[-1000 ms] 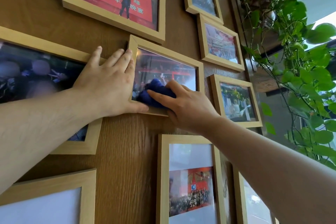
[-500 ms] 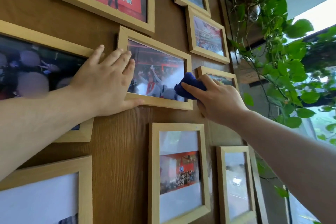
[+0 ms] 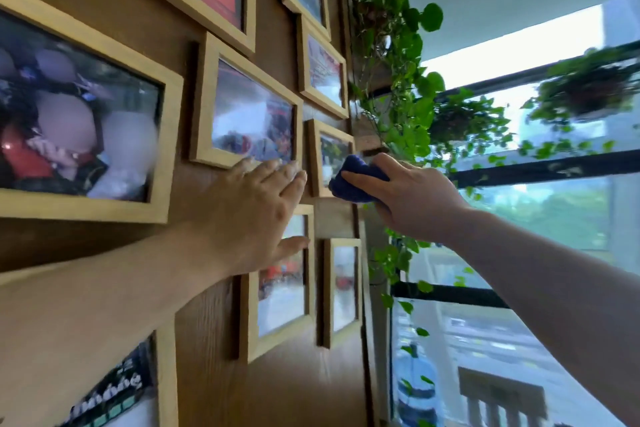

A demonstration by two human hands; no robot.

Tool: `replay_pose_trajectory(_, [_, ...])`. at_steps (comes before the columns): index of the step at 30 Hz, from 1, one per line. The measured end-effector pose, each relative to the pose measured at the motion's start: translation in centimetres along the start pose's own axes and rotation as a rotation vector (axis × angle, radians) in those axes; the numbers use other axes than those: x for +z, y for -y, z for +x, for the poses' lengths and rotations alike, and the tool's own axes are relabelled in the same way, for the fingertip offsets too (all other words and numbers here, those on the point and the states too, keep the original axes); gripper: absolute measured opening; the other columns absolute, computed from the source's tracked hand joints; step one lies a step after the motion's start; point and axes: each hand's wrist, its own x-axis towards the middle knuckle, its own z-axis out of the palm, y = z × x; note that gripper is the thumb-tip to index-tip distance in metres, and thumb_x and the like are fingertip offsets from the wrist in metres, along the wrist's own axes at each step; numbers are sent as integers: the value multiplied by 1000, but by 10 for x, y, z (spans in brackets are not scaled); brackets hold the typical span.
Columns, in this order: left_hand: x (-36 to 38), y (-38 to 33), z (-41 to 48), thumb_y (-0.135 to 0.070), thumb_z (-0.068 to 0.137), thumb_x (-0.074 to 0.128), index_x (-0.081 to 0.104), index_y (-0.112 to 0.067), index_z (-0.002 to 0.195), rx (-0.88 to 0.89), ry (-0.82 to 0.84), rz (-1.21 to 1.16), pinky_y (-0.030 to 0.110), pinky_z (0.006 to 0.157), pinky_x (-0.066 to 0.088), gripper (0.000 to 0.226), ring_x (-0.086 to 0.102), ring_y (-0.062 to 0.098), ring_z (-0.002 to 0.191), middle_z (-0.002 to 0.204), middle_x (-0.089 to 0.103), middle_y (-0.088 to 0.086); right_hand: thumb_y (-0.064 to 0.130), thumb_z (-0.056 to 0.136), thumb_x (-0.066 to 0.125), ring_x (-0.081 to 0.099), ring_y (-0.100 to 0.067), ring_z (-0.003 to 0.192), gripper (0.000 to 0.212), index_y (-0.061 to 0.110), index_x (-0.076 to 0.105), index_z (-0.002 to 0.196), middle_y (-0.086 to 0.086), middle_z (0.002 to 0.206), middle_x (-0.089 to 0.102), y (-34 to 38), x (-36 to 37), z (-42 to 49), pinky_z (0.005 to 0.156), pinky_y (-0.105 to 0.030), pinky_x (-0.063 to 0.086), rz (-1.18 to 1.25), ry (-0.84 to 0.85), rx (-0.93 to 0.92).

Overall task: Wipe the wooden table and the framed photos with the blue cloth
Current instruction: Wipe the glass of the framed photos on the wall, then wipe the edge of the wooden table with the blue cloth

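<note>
Several light wooden framed photos hang on a brown wood-panel wall (image 3: 104, 243). My right hand (image 3: 412, 198) is closed around a bunched blue cloth (image 3: 353, 180) and presses it on the lower right corner of a small frame (image 3: 329, 156) at the wall's right edge. My left hand (image 3: 256, 208) lies flat with fingers spread on the wall, just under the middle frame (image 3: 249, 107) and over the top of a lower frame (image 3: 280, 288). No wooden table shows in this view.
Trailing green vines (image 3: 394, 80) hang just right of the frames. Beyond them are black rails (image 3: 540, 166), hanging plant pots (image 3: 585, 94) and a bright window. A large frame (image 3: 79, 107) is at the left. Lower right, a water jug (image 3: 415, 388) and a wooden chair back (image 3: 502, 399).
My right hand carried the cloth rightwards from the middle frame's glass onto the small frame at the wall's edge. My left hand slid right and down, off the middle frame's left side.
</note>
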Motion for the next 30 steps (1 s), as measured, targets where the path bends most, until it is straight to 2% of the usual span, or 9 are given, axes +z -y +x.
replay_pose_trajectory(2, [0, -14, -7, -69, 81, 28, 28, -8, 145, 46, 0, -69, 50, 112, 30, 88, 32, 29, 139, 152, 35, 14, 17, 76, 67, 60, -29, 69, 55, 24, 54, 130, -10, 98, 57, 5, -21, -23, 44, -27, 35, -45, 55, 11])
replay_pose_trajectory(5, [-7, -42, -12, -67, 82, 38, 27, -9, 145, 100, -38, -163, 48, 114, 28, 87, 30, 27, 140, 152, 35, 12, 17, 77, 64, 62, -30, 78, 55, 25, 54, 130, -10, 99, 57, 7, -55, -64, 44, -29, 39, -91, 140, 37])
replay_pose_trajectory(8, [-19, -76, -9, -68, 83, 35, 21, -10, 147, 160, -53, -262, 47, 115, 25, 88, 26, 26, 142, 155, 29, 11, 16, 78, 61, 62, -31, 81, 56, 26, 52, 133, -11, 102, 58, 8, -89, -106, 46, -32, 42, -138, 251, 80])
replay_pose_trajectory(12, [-37, -129, -5, -68, 84, 36, 22, -10, 146, 231, -89, -384, 49, 114, 25, 86, 27, 28, 141, 154, 31, 11, 15, 81, 59, 61, -32, 79, 54, 24, 52, 133, -12, 103, 57, 7, -133, -161, 45, -33, 45, -186, 383, 120])
replay_pose_trajectory(16, [-59, -189, -8, -66, 84, 40, 30, -8, 143, 328, -150, -498, 52, 110, 32, 84, 36, 31, 135, 149, 40, 14, 17, 82, 60, 61, -30, 77, 52, 23, 53, 133, -11, 101, 57, 4, -177, -222, 46, -31, 41, -236, 468, 178])
replay_pose_trajectory(21, [-83, -273, -21, -66, 86, 33, 23, -9, 146, 439, -143, -626, 46, 114, 24, 83, 31, 29, 138, 153, 32, 12, 21, 86, 52, 59, -29, 87, 53, 28, 45, 138, -8, 107, 55, 6, -225, -301, 53, -38, 50, -287, 596, 297])
replay_pose_trajectory(24, [-106, -328, -31, -66, 87, 29, 20, -10, 147, 524, -119, -679, 46, 116, 21, 83, 27, 28, 141, 156, 27, 11, 22, 85, 56, 60, -28, 86, 53, 27, 47, 136, -8, 106, 55, 13, -262, -356, 53, -36, 50, -292, 687, 356])
replay_pose_trajectory(28, [-154, -404, -43, -64, 85, 38, 26, -9, 146, 645, -125, -782, 44, 116, 22, 83, 30, 29, 139, 153, 33, 13, 21, 80, 64, 61, -32, 83, 52, 26, 54, 130, -10, 103, 58, 28, -322, -436, 52, -39, 52, -267, 764, 513])
replay_pose_trajectory(30, [-178, -438, -52, -64, 84, 40, 29, -8, 145, 698, -123, -833, 45, 115, 23, 83, 32, 29, 139, 152, 35, 13, 21, 75, 70, 62, -33, 79, 53, 26, 58, 127, -11, 101, 60, 37, -350, -470, 47, -34, 49, -290, 792, 572])
